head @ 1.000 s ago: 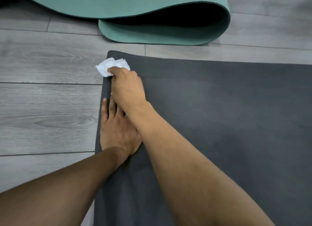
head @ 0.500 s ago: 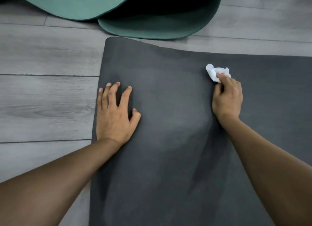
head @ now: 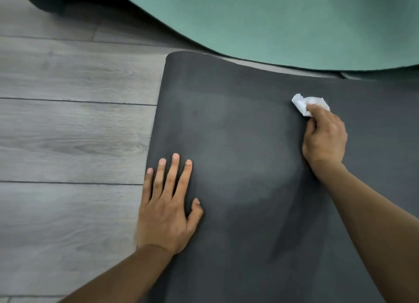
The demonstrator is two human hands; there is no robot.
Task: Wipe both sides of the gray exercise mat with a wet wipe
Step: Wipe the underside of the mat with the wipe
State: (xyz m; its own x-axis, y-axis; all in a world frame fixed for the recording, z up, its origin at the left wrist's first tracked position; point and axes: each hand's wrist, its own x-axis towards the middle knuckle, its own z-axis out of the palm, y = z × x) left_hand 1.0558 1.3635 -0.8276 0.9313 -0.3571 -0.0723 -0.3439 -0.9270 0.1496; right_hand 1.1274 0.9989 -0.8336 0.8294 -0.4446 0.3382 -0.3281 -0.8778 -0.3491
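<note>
The left hand (head: 166, 208) is lying flat with fingers spread on the near left edge of the gray mat (head: 238, 166). The right hand (head: 324, 137) is pinching a crumpled white wipe (head: 302, 103) under its fingertips, pressing it onto the mat. Beyond it a green mat (head: 272, 19) is lying on the wood floor (head: 68, 132).

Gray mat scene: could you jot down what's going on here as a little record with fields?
surface: gray mat spread flat on a wood-look floor
left hand: flat, fingers spread, pressing the mat near its left edge
right hand: grips a crumpled white wipe against the mat
wipe position: toward the mat's far edge
nearby: green mat beyond the gray one
side wiped: upper face; underside hidden
</note>
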